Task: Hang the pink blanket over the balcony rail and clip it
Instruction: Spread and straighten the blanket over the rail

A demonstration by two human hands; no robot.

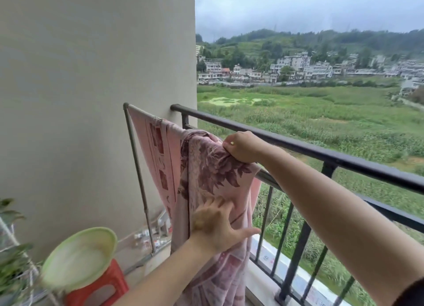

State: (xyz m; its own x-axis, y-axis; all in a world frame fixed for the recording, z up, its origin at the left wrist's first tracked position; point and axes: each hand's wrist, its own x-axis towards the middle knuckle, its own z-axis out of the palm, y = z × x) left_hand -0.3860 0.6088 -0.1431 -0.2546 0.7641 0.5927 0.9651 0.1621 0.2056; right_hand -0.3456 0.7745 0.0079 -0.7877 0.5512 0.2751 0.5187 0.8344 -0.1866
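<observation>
The pink blanket [213, 175], printed with dark purple flowers and leaves, hangs over the thin grey top bar of a metal drying rack [133, 149]. The rack stands just inside the black balcony rail [321, 154], and its bar runs alongside the rail. The cloth is bunched at the top where it crosses the bar. From there it falls in long folds towards the floor, and its lower end runs out of the picture. A flatter pink layer with red rectangles hangs behind it, nearer the wall [91, 76].

The right hand [243, 147] is at the top of the blanket, with its fingers curled tightly round the bunched fold on the bar. A small pale spot shows at its fingertips, too small to make out. The left hand [218, 225] is lower down, laid flat against the hanging cloth. Its fingers are spread and straight and its thumb points out to the right; it presses the fabric rather than gripping it.

At lower left, a pale green basin [80, 257] sits tilted on a red plastic stool [107, 282], beside the leaves of a plant [11, 237]. Small bits of clutter lie on the floor by the foot of the rack. Beyond the rail lie green fields, a cluster of houses and wooded hills under a grey sky.
</observation>
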